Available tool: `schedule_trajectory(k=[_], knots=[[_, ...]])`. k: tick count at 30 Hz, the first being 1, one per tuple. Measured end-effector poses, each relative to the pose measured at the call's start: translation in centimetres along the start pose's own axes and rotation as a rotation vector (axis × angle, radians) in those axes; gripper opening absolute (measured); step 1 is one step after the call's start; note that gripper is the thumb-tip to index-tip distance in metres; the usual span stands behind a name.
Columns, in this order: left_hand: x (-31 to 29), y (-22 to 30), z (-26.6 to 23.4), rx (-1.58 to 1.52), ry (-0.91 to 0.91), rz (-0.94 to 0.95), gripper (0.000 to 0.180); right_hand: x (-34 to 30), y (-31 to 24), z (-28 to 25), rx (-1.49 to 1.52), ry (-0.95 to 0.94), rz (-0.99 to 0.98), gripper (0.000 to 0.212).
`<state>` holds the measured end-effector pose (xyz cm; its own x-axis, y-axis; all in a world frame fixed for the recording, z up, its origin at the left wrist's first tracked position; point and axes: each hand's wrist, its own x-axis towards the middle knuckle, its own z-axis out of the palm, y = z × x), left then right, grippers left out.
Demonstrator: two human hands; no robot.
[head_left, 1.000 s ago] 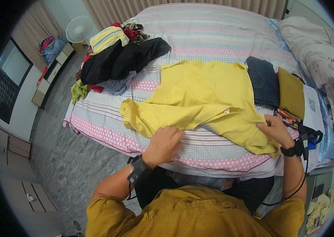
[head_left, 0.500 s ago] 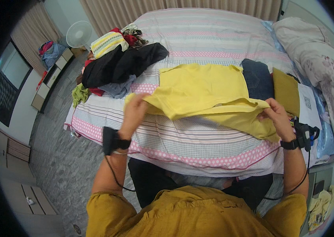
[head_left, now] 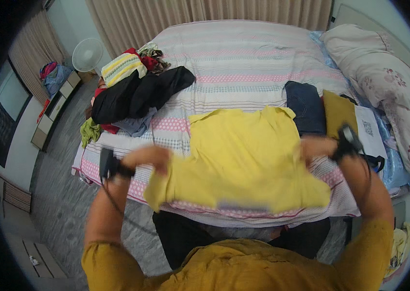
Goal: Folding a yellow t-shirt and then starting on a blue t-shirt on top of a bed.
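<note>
- Head view: the left hand [head_left: 149, 157] is closed on the left edge of the yellow shirt [head_left: 239, 160], and the right hand [head_left: 316, 148] is closed on its right edge; both are blurred, so the exact finger hold cannot be made out.
- The yellow shirt lies spread between the two hands on the striped bed [head_left: 244, 58], its long axis running from hand to hand, its near hem hanging over the bed's edge below them.
- Each hand is equally close, one at either end.
- Beyond the right hand lies a folded dark blue garment [head_left: 304, 106], touching the shirt.
- Beyond the left hand, well apart, sits a heap of clothes [head_left: 134, 94].
</note>
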<state>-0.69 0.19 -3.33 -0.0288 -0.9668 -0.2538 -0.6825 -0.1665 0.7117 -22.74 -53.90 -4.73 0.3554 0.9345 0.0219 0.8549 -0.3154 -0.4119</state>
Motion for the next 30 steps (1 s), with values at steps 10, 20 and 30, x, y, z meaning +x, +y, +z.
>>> schedule_trajectory(k=[10,20,30], knots=[[5.0,7.7,-18.8,0.547,1.628,-0.242,0.024,2.9,-0.7,-22.6,-0.815,1.185,0.736,0.024],[4.2,1.8,-2.7,0.581,1.199,-0.251,0.025,2.4,-3.8,-4.2,-0.277,0.788,0.934,0.025],[0.4,5.6,11.4,0.489,0.870,-0.391,0.024,2.9,-12.3,5.3,0.106,0.228,1.013,0.030]])
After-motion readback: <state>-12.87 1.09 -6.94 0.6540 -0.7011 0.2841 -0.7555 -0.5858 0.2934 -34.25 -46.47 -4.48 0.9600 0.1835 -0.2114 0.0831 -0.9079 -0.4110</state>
